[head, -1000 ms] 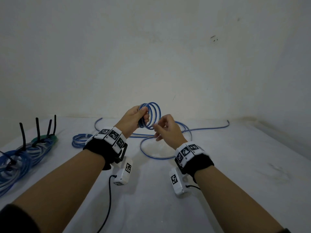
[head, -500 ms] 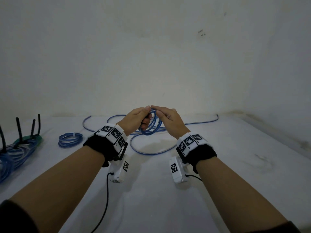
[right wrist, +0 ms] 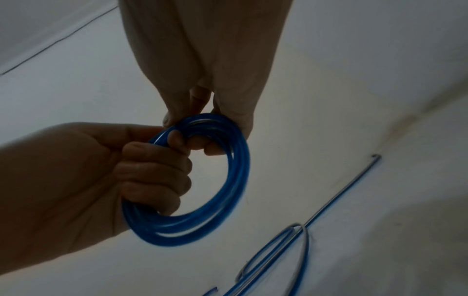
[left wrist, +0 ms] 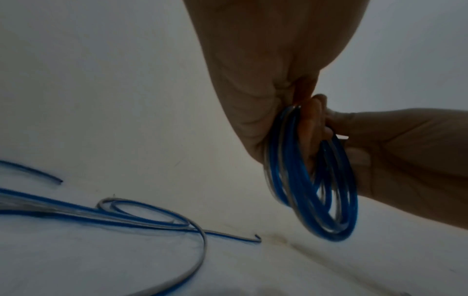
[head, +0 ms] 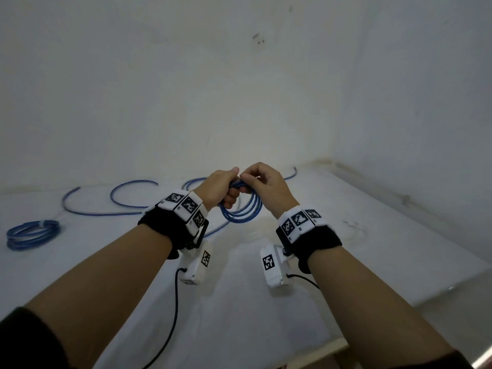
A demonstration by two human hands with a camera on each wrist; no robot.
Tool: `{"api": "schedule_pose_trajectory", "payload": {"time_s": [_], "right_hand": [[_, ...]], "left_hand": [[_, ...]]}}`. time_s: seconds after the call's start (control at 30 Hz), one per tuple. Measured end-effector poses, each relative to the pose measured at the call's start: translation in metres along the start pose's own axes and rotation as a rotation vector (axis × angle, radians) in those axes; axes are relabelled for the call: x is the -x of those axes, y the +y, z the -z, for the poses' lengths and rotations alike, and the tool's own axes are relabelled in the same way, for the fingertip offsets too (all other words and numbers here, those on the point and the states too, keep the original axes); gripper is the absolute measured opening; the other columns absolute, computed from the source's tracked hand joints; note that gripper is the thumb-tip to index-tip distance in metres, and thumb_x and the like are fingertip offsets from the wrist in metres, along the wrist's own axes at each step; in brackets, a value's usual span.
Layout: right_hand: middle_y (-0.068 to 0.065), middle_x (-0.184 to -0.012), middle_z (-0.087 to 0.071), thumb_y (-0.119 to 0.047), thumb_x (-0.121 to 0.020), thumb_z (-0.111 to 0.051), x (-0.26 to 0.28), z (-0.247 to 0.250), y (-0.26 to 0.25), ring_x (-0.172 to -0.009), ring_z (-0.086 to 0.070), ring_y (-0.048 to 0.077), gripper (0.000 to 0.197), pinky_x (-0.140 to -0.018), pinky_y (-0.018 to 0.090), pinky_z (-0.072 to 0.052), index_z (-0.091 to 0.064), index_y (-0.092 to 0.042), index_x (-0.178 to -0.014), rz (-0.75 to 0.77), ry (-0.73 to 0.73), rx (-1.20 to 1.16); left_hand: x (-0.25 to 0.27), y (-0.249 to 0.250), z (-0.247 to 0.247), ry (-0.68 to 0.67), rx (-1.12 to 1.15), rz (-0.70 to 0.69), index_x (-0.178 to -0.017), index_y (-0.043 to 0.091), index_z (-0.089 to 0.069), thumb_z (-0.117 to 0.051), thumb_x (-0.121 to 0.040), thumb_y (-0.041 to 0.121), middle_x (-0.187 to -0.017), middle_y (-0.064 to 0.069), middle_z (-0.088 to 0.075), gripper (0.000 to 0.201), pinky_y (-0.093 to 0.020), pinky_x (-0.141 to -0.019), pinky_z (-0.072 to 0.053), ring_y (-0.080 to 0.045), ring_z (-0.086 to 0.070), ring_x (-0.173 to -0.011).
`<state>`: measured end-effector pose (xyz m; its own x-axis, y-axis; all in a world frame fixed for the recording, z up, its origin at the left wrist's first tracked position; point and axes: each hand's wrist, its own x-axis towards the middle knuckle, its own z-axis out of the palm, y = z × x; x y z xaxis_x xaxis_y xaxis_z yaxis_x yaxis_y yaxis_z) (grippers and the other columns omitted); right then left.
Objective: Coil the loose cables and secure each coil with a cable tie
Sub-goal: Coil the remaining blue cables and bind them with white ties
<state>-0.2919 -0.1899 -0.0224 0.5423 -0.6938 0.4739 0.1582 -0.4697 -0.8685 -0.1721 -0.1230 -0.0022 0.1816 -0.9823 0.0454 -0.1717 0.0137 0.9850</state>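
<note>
A small coil of blue cable (head: 241, 213) hangs in the air between my hands, above the white table (head: 266, 328). My left hand (head: 229, 191) grips the coil's upper left side with its fingers curled through the loops. My right hand (head: 253, 179) pinches the top of the coil right beside it. The left wrist view shows the coil (left wrist: 314, 180) edge-on under my left hand (left wrist: 286, 112). From the right wrist, the coil (right wrist: 228, 190) appears as a ring, pinched at the top by my right hand (right wrist: 207, 120) and gripped by my left hand (right wrist: 157, 170).
More loose blue cable (head: 127, 186) lies in curves on the table behind my hands, near the wall. A finished blue coil (head: 32, 233) with a white tie lies at the far left. The table's edge (head: 415, 299) runs along the right, close to a side wall.
My right hand has come up to my left hand and now pinches the top of the coil. The coil has tipped and hangs below both hands. My view has swung right.
</note>
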Motion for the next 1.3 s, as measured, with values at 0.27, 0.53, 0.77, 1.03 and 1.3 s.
{"api": "schedule_pose_trajectory", "payload": {"time_s": [0.27,0.53,0.77,1.03,1.3], "right_hand": [[0.004,-0.072,-0.058,-0.003,-0.09,-0.056,0.009,0.045,0.0,-0.063,-0.053,0.012,0.017,-0.062,0.02,-0.045,-0.055,-0.014,-0.076,-0.041,0.147,0.063],[0.005,-0.073,-0.059,-0.009,-0.091,-0.056,0.025,0.099,-0.004,-0.061,-0.055,0.01,0.011,-0.062,0.02,-0.047,-0.058,-0.011,-0.081,-0.138,0.191,0.026],[0.007,-0.086,-0.065,-0.015,-0.089,-0.059,0.044,0.185,0.003,-0.078,-0.06,0.019,0.007,-0.065,0.024,-0.048,-0.065,-0.01,-0.089,-0.519,0.079,0.689],[0.006,-0.1,-0.057,-0.004,-0.081,-0.069,0.063,0.225,0.019,-0.083,-0.053,0.018,0.028,-0.057,0.02,-0.043,-0.067,-0.01,-0.108,-0.774,-0.346,1.24],[0.01,-0.101,-0.062,0.001,-0.086,-0.056,0.057,0.215,0.036,-0.083,-0.054,0.019,0.027,-0.058,0.015,-0.04,-0.066,-0.01,-0.109,-0.595,-0.42,1.321]], "left_hand": [[-0.013,0.009,-0.037,-0.108,0.003,-0.037,-0.079,0.006,-0.056,-0.035,-0.1,0.015,-0.062,-0.003,-0.045,0.031,-0.023,-0.057,-0.043,-0.014,-0.045,-0.054],[-0.027,0.012,-0.087,-0.207,0.007,-0.04,-0.077,0.01,-0.048,-0.029,-0.101,0.015,-0.064,-0.002,-0.037,0.031,-0.025,-0.061,-0.043,-0.004,-0.041,-0.042],[-0.037,0.011,-0.122,-0.203,-0.015,-0.089,-0.076,0.011,-0.043,-0.027,-0.102,0.016,-0.064,-0.002,-0.034,0.032,-0.027,-0.057,-0.043,-0.003,-0.038,-0.036],[-0.049,0.009,-0.139,-0.17,-0.043,-0.124,-0.074,0.013,-0.044,-0.027,-0.102,0.017,-0.065,0.0,-0.033,0.033,-0.021,-0.053,-0.039,-0.005,-0.032,-0.042],[-0.051,0.008,-0.137,-0.171,-0.069,-0.114,-0.075,0.013,-0.044,-0.027,-0.102,0.017,-0.066,0.0,-0.034,0.032,-0.022,-0.054,-0.04,-0.009,-0.033,-0.047]]}}
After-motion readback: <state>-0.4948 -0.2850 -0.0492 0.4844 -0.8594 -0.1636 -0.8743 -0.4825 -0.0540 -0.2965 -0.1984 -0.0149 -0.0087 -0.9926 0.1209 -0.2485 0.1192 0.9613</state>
